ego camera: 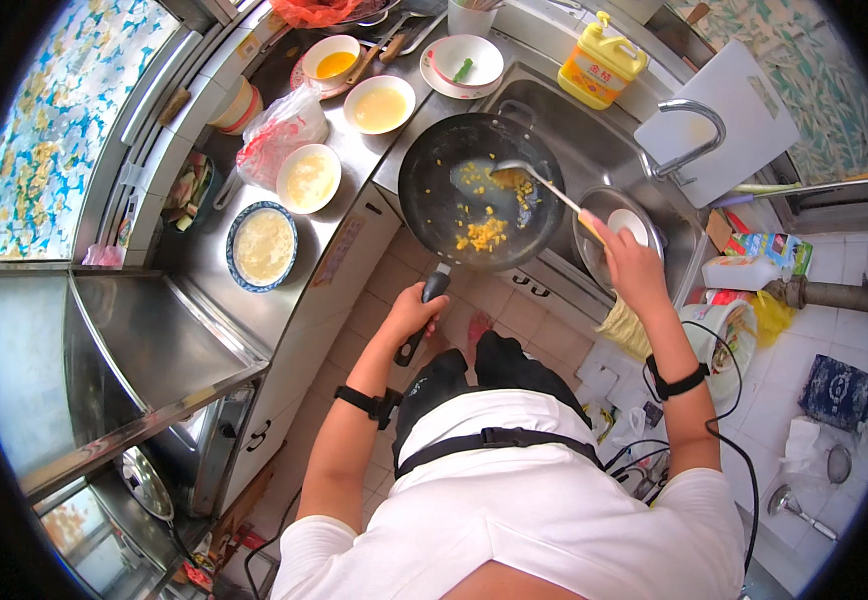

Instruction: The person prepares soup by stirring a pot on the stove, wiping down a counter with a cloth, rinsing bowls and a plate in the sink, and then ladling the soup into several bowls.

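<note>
My left hand (413, 313) grips the black handle (434, 285) of a dark wok (434, 202), which is held over the corner between the counter and the sink. Inside the wok are yellow bits of food (483, 236) and some cloudy liquid (471, 180). In my right hand (629, 262) is a metal ladle (554, 187) with a yellow-ended handle. Its bowl rests among the yellow bits at the wok's right side. Below that hand, in the sink, a metal basin (593, 247) holds a small white bowl (627, 225).
Left on the steel counter stand a blue-rimmed bowl (261, 246), white bowls of pale liquid (380, 105) (308, 178) and a plastic bag (284, 131). Behind the sink (546, 101) are a yellow detergent jug (600, 64), a curved faucet (715, 135) and a white cutting board (726, 112).
</note>
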